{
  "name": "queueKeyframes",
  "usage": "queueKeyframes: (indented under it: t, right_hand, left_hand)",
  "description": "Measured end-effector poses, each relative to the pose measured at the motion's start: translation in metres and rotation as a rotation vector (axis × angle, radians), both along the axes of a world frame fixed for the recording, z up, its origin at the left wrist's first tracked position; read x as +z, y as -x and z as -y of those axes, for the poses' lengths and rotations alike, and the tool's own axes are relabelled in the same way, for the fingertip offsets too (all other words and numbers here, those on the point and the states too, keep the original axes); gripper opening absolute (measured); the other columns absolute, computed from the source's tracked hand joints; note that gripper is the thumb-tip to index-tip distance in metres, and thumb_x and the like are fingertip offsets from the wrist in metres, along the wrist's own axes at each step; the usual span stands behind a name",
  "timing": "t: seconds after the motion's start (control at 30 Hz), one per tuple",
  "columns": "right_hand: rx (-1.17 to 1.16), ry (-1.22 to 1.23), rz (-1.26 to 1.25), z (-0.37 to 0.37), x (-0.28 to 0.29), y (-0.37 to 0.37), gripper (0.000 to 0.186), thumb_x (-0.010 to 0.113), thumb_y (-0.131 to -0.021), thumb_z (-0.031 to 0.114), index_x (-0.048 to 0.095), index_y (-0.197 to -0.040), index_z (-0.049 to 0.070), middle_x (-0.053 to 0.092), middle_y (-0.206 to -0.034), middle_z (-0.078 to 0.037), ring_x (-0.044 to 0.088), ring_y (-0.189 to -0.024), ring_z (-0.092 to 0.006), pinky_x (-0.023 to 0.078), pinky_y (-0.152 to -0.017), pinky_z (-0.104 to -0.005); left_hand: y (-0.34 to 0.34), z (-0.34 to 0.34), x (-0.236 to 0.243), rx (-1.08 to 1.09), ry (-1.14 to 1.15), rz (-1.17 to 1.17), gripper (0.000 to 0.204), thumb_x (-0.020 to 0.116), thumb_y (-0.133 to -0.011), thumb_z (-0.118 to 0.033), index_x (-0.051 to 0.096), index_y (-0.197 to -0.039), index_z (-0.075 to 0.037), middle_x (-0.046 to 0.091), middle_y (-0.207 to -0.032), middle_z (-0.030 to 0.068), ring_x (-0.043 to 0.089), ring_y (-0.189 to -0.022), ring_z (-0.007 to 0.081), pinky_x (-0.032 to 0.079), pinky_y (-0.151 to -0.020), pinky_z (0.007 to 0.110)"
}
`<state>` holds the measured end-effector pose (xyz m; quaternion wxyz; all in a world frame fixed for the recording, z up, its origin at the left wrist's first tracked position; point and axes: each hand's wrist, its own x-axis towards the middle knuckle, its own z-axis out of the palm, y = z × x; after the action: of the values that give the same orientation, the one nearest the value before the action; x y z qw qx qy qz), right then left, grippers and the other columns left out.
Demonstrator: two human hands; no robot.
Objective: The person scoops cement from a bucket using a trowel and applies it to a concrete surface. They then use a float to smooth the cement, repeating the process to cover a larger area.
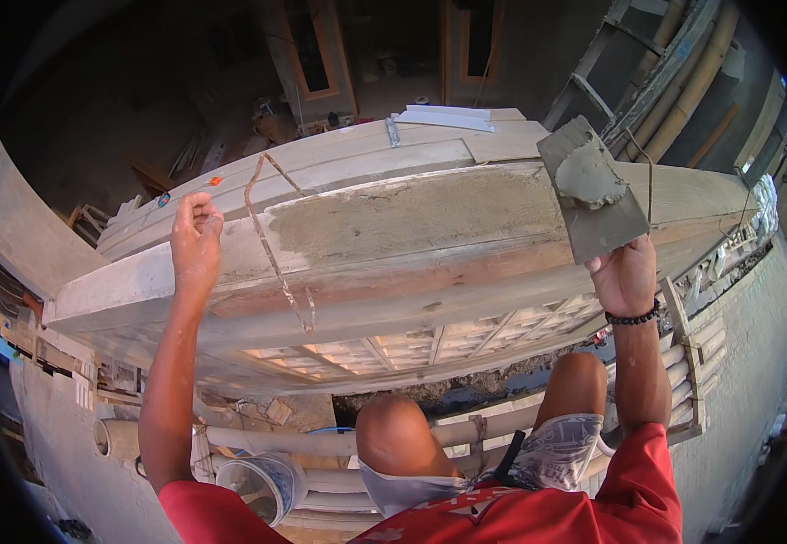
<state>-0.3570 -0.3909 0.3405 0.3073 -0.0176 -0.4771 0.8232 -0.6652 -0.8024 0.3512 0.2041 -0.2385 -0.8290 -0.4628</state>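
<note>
My right hand [624,276] grips a flat metal plastering tool [611,227], tilted up, with a lump of grey wet mortar [593,181] on its face. It is at the right part of a long concrete ledge [411,213], whose top carries a rough grey coat. At the ledge's left part my left hand [196,231] is raised, fingers loosely bent, with nothing visible in it. Between my hands a bent rusty steel rod [269,249] stands over the ledge.
My knees are above bamboo poles [303,442], beside a bucket [257,490]. Below the ledge runs a lattice band [466,340]. Behind it lie white strips [443,118] and a small orange object [217,181]. A ladder [593,95] and upright bamboo [697,77] stand at upper right.
</note>
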Motion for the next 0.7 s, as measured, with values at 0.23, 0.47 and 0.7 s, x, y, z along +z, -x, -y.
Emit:
queueKeyframes:
  t: [0.23,0.47,0.7]
  right_hand:
    - [-0.235,-0.753,0.528,0.046,0.032,0.062,0.050,0.052,-0.095,0.017,0.043,-0.139,-0.005,0.065,-0.098,-0.016,0.063,-0.071,-0.0160,0.050,-0.057,-0.0297]
    - [-0.528,-1.557,0.543,0.065,0.012,0.075,0.052,0.054,-0.092,0.015,0.042,-0.138,-0.005,0.059,-0.106,-0.032,0.059,-0.096,-0.0466,0.046,-0.085,-0.0504]
    - [-0.686,-1.667,0.683,0.077,0.003,0.074,0.056,0.053,-0.092,0.014,0.036,-0.144,-0.001,0.053,-0.099,-0.024,0.058,-0.083,-0.0416,0.047,-0.077,-0.0495]
  left_hand:
    - [0.069,-0.009,-0.026,-0.250,0.441,0.063,0.035,0.061,-0.089,-0.017,0.056,-0.121,-0.002,0.062,-0.114,0.0146,0.059,-0.101,0.0253,0.045,-0.090,0.036]
    - [0.064,-0.019,-0.019,-0.506,0.440,0.272,0.043,0.056,-0.093,-0.025,0.054,-0.131,-0.004,0.062,-0.124,0.0143,0.059,-0.108,0.0241,0.043,-0.097,0.038]
    - [0.072,-0.014,-0.028,-0.566,0.497,0.275,0.047,0.058,-0.093,-0.027,0.055,-0.135,-0.007,0.057,-0.135,0.0166,0.052,-0.126,0.0298,0.037,-0.107,0.039]
